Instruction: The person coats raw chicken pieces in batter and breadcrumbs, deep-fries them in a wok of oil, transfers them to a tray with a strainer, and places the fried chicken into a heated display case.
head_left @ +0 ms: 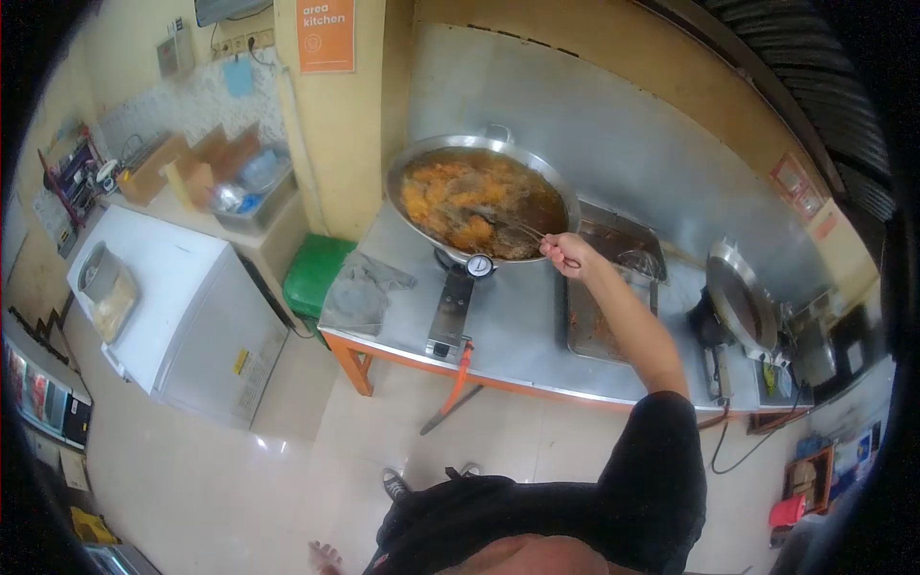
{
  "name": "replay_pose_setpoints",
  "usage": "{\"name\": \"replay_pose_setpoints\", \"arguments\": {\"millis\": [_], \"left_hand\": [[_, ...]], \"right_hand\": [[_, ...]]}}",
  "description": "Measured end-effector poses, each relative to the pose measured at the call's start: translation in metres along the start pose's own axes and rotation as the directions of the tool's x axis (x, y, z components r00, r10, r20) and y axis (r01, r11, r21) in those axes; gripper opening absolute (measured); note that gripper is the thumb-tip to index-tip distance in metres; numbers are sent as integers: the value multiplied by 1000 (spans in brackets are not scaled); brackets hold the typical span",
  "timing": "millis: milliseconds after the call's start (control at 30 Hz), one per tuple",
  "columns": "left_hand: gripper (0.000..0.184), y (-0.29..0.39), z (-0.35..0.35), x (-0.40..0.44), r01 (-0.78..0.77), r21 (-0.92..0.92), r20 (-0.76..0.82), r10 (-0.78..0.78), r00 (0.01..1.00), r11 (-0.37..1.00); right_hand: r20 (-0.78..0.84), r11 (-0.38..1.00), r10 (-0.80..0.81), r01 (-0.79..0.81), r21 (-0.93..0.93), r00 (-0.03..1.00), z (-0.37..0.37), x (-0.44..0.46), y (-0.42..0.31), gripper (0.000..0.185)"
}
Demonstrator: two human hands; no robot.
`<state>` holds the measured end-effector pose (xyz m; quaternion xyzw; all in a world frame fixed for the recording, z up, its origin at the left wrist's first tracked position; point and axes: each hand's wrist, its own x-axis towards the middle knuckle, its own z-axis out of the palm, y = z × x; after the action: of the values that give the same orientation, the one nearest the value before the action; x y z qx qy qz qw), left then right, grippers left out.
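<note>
A large metal wok sits on a burner, with frying orange-brown pieces of food in dark bubbling oil. My right hand is closed round the handle of thin metal tongs at the wok's right edge; their far end reaches toward the food. A round dial thermometer is at the wok's front rim. Low beside my body, away from the table, my left hand hangs with its fingers apart and nothing in it.
Right of the wok lie metal trays and a second pan on a burner. A grey cloth rests on the table's left end. Further left stand a green bin and a white chest freezer.
</note>
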<state>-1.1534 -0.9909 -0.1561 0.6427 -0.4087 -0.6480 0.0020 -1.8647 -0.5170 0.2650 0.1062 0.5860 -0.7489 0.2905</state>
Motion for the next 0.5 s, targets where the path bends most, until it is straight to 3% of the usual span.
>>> {"name": "replay_pose_setpoints", "arguments": {"millis": [167, 233, 300, 333, 500], "left_hand": [[59, -11, -4, -3, 68, -11, -6, -68, 998, 998], [59, -21, -6, -2, 105, -25, -10, -106, 994, 994], [58, -32, -10, -1, 140, -35, -13, -141, 990, 989], [58, -36, -11, 0, 155, -41, -12, -156, 988, 987], [58, -52, -16, 3, 214, -74, -8, -215, 977, 974]], "right_hand": [[-39, 986, -69, 62, -155, 997, -36, -1, -8, 13], [-63, 960, -36, 17, -278, 997, -45, -13, -22, 15], [-98, 900, -30, -16, -436, 995, -49, -32, -36, 17], [-186, 784, -118, -23, -621, 976, -51, -37, -41, 18], [-167, 671, -121, -43, -740, 978, -63, -44, -71, 14]]}}
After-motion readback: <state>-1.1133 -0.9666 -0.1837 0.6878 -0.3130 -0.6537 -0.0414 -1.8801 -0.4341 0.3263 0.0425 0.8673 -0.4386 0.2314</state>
